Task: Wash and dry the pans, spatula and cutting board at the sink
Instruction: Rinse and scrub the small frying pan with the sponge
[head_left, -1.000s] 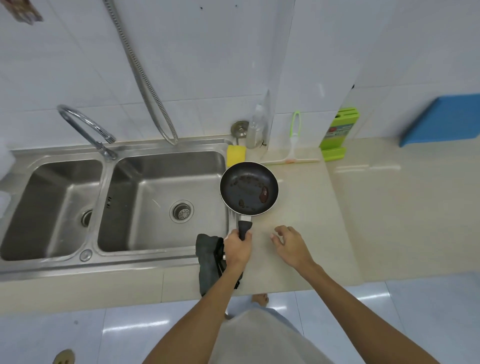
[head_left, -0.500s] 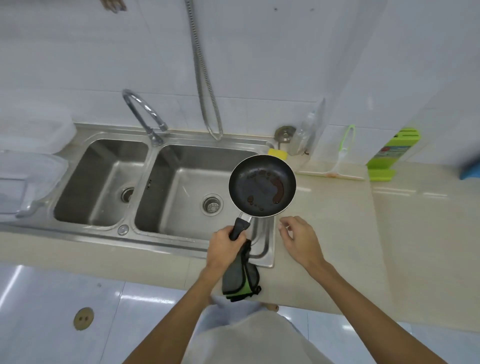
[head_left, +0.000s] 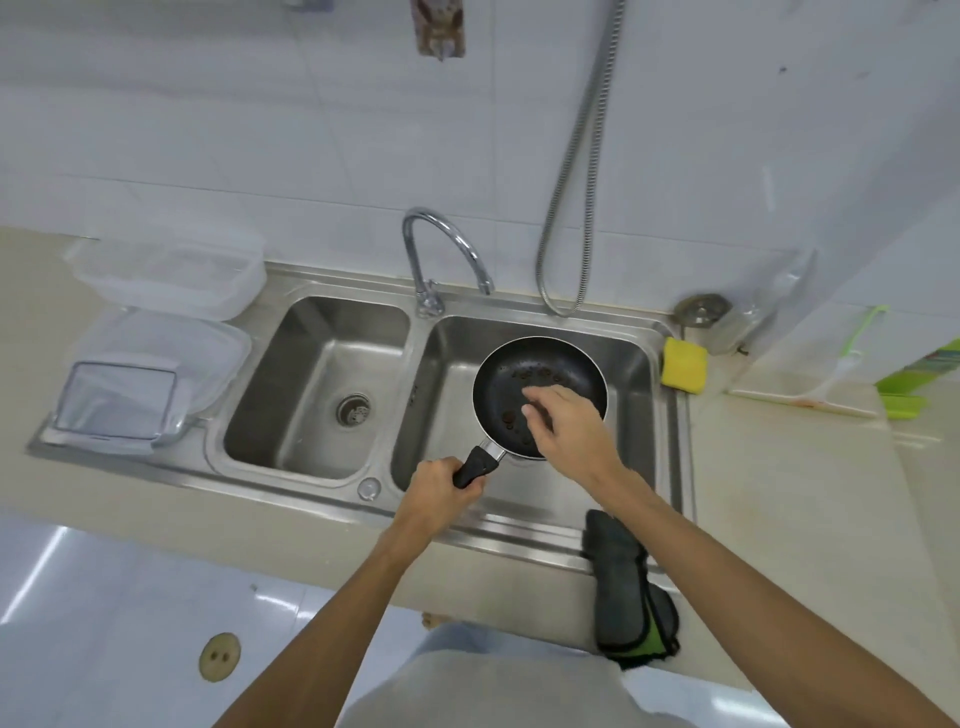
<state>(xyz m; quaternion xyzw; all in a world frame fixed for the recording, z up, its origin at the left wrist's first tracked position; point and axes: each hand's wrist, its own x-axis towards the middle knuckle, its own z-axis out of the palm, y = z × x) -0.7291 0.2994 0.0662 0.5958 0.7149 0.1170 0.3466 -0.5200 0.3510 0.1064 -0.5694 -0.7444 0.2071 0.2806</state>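
Pan (head_left: 524, 387) hangs inside right basin's (head_left: 631, 364) rim, left hand (head_left: 441, 491) gripping handle.

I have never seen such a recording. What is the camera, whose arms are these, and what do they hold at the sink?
There is no machine: a person wears a camera on the head, looking down at their own arms. The left hand grips the black handle of a dirty frying pan, held over the right basin of the steel sink. The right hand reaches over the pan, open and holding nothing. Nearby lie a yellow sponge, a dark cloth and clear containers.
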